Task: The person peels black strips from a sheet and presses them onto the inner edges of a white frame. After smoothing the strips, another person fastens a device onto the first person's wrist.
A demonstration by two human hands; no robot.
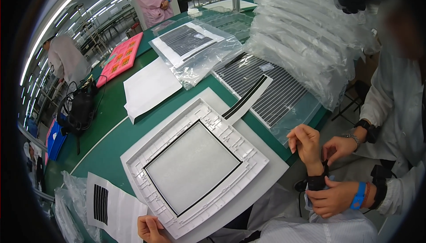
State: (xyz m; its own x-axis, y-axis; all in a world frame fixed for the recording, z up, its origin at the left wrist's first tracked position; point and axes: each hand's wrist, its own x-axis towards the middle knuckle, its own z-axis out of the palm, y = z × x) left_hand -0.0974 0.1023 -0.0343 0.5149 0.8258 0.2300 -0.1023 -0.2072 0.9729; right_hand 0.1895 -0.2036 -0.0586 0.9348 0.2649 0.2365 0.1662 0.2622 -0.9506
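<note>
A white plastic frame (234, 146) lies tilted on a pale board, with a black strip along its square opening. My left hand (152, 229) is at its near corner with curled fingers; whether they pinch the frame's edge is hidden. My right hand (305, 143) is raised right of the frame, fingers loosely bent and slightly apart, nothing in them. Round my right wrist sits a black band (317, 182). A co-worker's hand (339, 149) with a metal bracelet and their other hand (333, 198) with a blue wristband touch my wrist and the band.
Beyond the frame lie a strip with black lines (248, 98), a striped sheet (270, 96), a bagged sheet (184, 43) and white paper (151, 85). Bagged parts (306, 34) are stacked high at the right. A sheet with black strips (116, 207) lies near left; a pink tray (120, 59) stands farther back.
</note>
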